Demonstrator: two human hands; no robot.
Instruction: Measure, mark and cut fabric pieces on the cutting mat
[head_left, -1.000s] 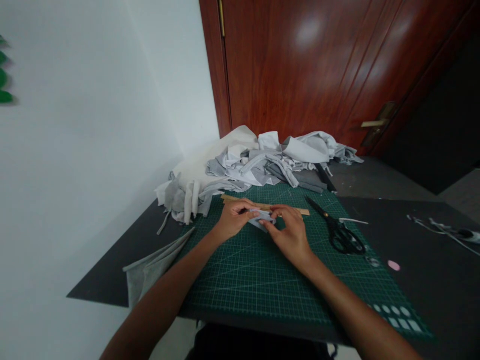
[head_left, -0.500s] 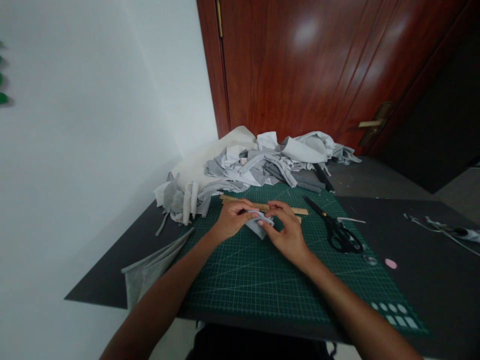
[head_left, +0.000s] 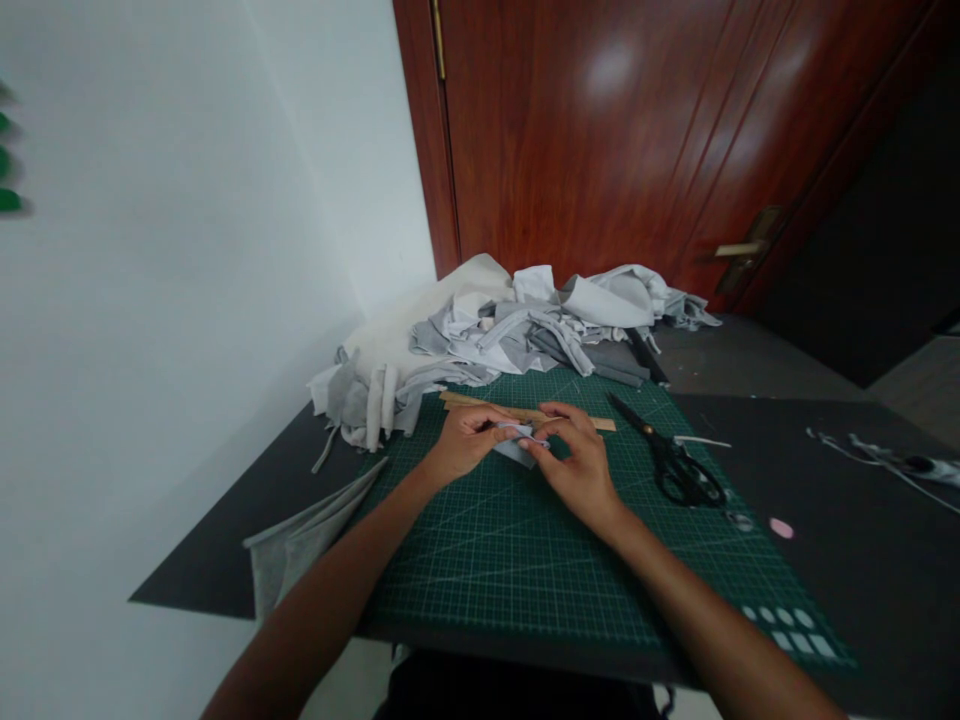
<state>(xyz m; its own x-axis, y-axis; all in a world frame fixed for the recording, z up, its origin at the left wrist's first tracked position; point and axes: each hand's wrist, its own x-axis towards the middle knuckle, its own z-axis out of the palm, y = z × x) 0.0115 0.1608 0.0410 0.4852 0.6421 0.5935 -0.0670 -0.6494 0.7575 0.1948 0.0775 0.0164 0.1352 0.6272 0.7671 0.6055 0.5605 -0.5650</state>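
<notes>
A small piece of light grey fabric (head_left: 515,452) is pinched between my two hands above the green cutting mat (head_left: 510,560). My left hand (head_left: 466,440) grips its left end, thumb pressed along the top edge. At the other end, the thumb and fingers of my right hand (head_left: 577,455) close on the cloth. Part of the fabric hangs down below the fingertips, and some of it is hidden by them. Just behind the hands lie wooden rulers (head_left: 604,424), partly covered by the fingers. Black scissors (head_left: 675,465) rest to the right of my right hand.
A heap of grey and white fabric scraps (head_left: 517,330) fills the back of the black table (head_left: 202,530). Grey cloth (head_left: 300,540) hangs over the left front edge. A pink oval piece (head_left: 781,528) and a white cord (head_left: 892,455) lie on the right.
The fabric between my hands has tilted, so less of its hanging part shows. My right hand has shifted slightly; both hands keep hold of the cloth.
</notes>
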